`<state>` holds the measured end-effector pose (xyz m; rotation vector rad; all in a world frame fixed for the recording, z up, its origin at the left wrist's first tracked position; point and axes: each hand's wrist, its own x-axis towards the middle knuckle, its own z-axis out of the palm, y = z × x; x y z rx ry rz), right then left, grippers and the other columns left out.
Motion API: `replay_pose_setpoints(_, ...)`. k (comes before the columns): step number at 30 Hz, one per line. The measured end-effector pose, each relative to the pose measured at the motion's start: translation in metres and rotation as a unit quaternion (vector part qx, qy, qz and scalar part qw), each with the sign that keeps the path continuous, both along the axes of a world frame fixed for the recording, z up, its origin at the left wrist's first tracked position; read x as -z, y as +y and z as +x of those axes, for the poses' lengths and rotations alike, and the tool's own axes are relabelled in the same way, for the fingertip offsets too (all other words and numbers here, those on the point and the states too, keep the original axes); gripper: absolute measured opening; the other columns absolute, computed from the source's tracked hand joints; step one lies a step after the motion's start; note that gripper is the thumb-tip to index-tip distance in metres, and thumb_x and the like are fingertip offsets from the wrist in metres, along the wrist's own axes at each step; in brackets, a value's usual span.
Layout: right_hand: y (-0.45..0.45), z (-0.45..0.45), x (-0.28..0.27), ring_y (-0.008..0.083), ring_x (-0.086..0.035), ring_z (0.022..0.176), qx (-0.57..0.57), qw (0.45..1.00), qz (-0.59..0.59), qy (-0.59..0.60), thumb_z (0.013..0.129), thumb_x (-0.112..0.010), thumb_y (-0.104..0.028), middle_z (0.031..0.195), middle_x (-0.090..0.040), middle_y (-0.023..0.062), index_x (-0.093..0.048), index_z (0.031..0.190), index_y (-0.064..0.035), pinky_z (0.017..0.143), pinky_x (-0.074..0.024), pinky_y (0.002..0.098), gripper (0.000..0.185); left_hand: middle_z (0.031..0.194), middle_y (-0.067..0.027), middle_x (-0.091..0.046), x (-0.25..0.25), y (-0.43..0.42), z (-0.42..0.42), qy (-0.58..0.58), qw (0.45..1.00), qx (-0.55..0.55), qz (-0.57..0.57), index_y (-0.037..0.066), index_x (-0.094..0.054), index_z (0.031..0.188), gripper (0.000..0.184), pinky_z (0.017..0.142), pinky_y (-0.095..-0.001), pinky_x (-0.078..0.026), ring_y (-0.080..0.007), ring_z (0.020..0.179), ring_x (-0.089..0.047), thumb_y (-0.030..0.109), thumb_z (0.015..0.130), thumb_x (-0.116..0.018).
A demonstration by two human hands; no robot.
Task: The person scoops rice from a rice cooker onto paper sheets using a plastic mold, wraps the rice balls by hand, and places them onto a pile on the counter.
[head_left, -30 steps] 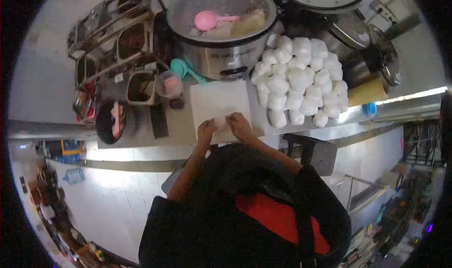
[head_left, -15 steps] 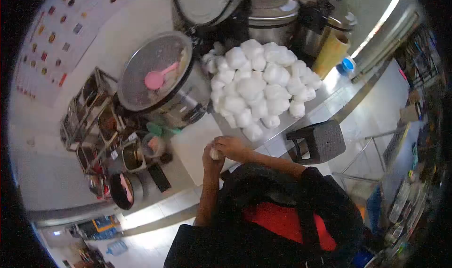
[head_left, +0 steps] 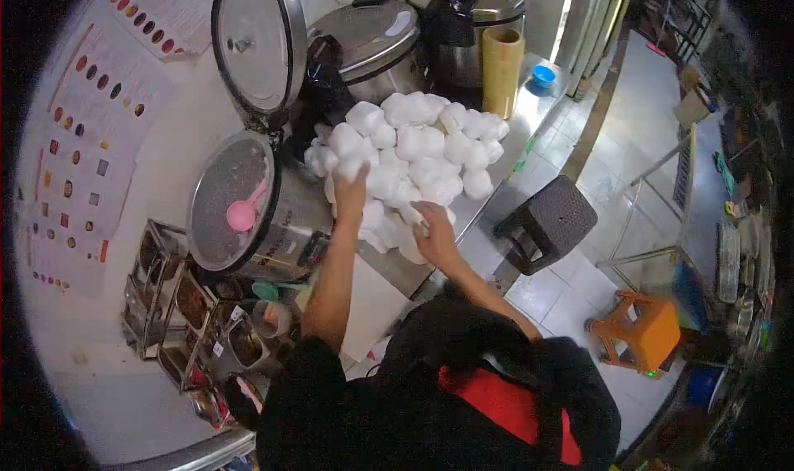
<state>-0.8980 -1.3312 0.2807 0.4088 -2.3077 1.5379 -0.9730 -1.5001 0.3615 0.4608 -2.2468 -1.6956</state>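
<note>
A large pile of rounded white bundles (head_left: 422,144) lies on the metal counter. My left hand (head_left: 351,191) is at the pile's left side, its thumb and fingers around a white bundle (head_left: 352,170). At the front edge of the pile, my right hand (head_left: 436,235) touches the bundles with its fingers apart. Below my hands, a pale flat board or sheet (head_left: 372,299) lies partly behind my left forearm.
An open cooker (head_left: 285,215) with a pink scoop (head_left: 241,215) stands left of the pile. Closed cookers (head_left: 368,37) and a yellowish roll (head_left: 502,72) stand behind it. Metal food containers (head_left: 246,343) are at the lower left. A dark stool (head_left: 556,219) and an orange stool (head_left: 641,330) are at the right.
The view has turned toward the pile. Both hands, earlier together over the pale sheet around a small whitish item, have moved forward and apart onto the white bundles.
</note>
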Motion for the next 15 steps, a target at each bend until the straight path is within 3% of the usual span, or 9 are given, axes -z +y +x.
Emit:
replay_pose_setpoints(2, 0.025, 0.021, 0.01, 0.033, -0.055, 0.099, 0.056, 0.998, 0.023, -0.026, 0.077, -0.062, -0.004, 0.109, -0.056, 0.017, -0.057, 0.114, -0.0048, 0.08, -0.0491, 0.0385, 0.038, 0.122, -0.022, -0.052, 0.041, -0.018, -0.05, -0.033, 0.987, -0.005, -0.16, -0.001, -0.045, 0.128, 0.05, 0.096, -0.0411, -0.039, -0.0357, 0.112, -0.049, 0.029, 0.088, -0.053)
replay_pose_setpoints(5, 0.047, 0.045, 0.062, 0.0319, -0.056, 0.096, 0.09, 0.989, 0.114, -0.015, 0.078, -0.065, -0.01, 0.101, -0.059, 0.0174, -0.059, 0.11, -0.0033, 0.078, -0.0507, 0.0356, 0.032, 0.122, -0.0256, -0.052, 0.171, -0.049, -0.112, -0.177, 0.894, 0.062, -0.408, 0.002, -0.049, 0.126, 0.043, 0.095, -0.0485, -0.038, -0.0445, 0.113, -0.046, 0.029, 0.093, -0.04)
replay_pose_setpoints(8, 0.05, 0.056, 0.064, 0.0307, -0.058, 0.095, 0.089, 0.987, 0.108, -0.074, 0.08, -0.064, -0.012, 0.098, -0.06, 0.0178, -0.06, 0.109, -0.0015, 0.077, -0.051, 0.0353, 0.031, 0.125, -0.0311, -0.045, 0.148, -0.024, -0.102, -0.145, 0.937, 0.062, -0.312, -0.003, -0.045, 0.126, 0.074, 0.096, -0.0587, -0.033, -0.0459, 0.116, -0.043, 0.058, 0.085, -0.045)
replay_pose_setpoints(9, 0.051, 0.053, 0.062, 0.0307, -0.058, 0.095, 0.08, 0.988, 0.118, -0.066, 0.08, -0.064, -0.012, 0.098, -0.06, 0.018, -0.059, 0.109, -0.0011, 0.076, -0.0512, 0.0352, 0.031, 0.123, -0.0309, -0.046, 0.178, -0.032, -0.112, -0.137, 0.933, 0.092, -0.32, -0.002, -0.047, 0.124, 0.072, 0.094, -0.0607, -0.034, -0.046, 0.116, -0.043, 0.058, 0.084, -0.046)
replay_pose_setpoints(11, 0.044, 0.036, 0.051, 0.0307, -0.058, 0.095, 0.056, 0.989, 0.132, -0.048, 0.08, -0.064, -0.012, 0.1, -0.06, 0.0184, -0.059, 0.109, -0.0003, 0.074, -0.0518, 0.0351, 0.032, 0.116, -0.0307, -0.051, 0.075, -0.002, -0.057, -0.201, 0.951, -0.031, -0.234, -0.003, -0.055, 0.114, 0.066, 0.09, -0.0607, -0.038, -0.0446, 0.114, -0.045, 0.055, 0.084, -0.049)
replay_pose_setpoints(13, 0.028, 0.007, 0.03, 0.0313, -0.058, 0.096, 0.044, 0.993, 0.105, -0.036, 0.08, -0.065, -0.013, 0.104, -0.059, 0.0186, -0.059, 0.11, -0.0006, 0.074, -0.0522, 0.0354, 0.033, 0.12, -0.0312, -0.047, 0.125, -0.015, -0.075, -0.161, 0.937, -0.004, -0.31, -0.003, -0.053, 0.114, 0.066, 0.089, -0.0602, -0.04, -0.0446, 0.114, -0.045, 0.056, 0.083, -0.051)
replay_pose_setpoints(15, 0.018, -0.01, 0.014, 0.0316, -0.058, 0.096, 0.034, 0.994, 0.1, -0.034, 0.08, -0.065, -0.013, 0.107, -0.059, 0.0187, -0.059, 0.11, -0.0008, 0.074, -0.0525, 0.0355, 0.033, 0.122, -0.0311, -0.046, 0.105, -0.01, -0.06, -0.153, 0.946, -0.045, -0.283, -0.002, -0.052, 0.115, 0.067, 0.09, -0.0603, -0.039, -0.0446, 0.114, -0.044, 0.056, 0.082, -0.052)
